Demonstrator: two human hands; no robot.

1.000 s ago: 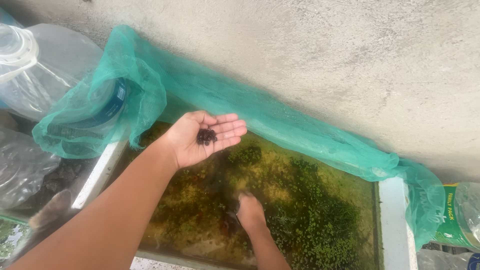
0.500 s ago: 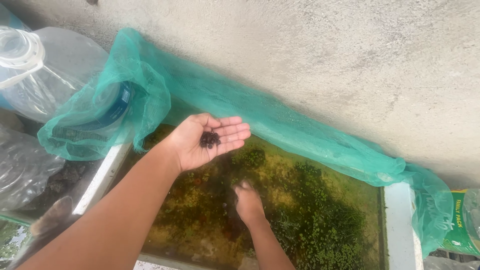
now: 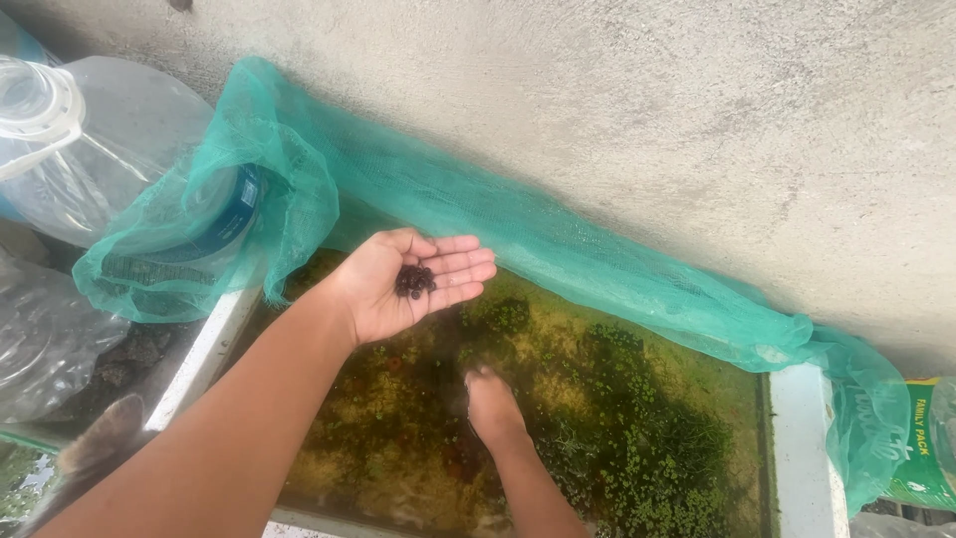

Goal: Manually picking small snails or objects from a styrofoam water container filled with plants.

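My left hand (image 3: pixel 398 284) is held palm up over a water-filled white tank (image 3: pixel 797 438), cupping a small heap of dark round snails (image 3: pixel 414 281). My right hand (image 3: pixel 491 408) is plunged into the green water, its fingers pointing down among algae and plants (image 3: pixel 617 438); the fingertips are hidden under the surface. The tank's bottom is covered with yellow-green growth and darker green patches.
A teal mesh net (image 3: pixel 558 249) is pushed back along the tank's far edge against a grey concrete wall (image 3: pixel 647 110). A large clear plastic water jug (image 3: pixel 90 139) stands at the left, with clear plastic bags (image 3: pixel 45 339) below it. A green packet (image 3: pixel 921 448) lies at the right.
My right hand has shifted slightly under the water. My left hand stays nearly still with the snails in its palm.
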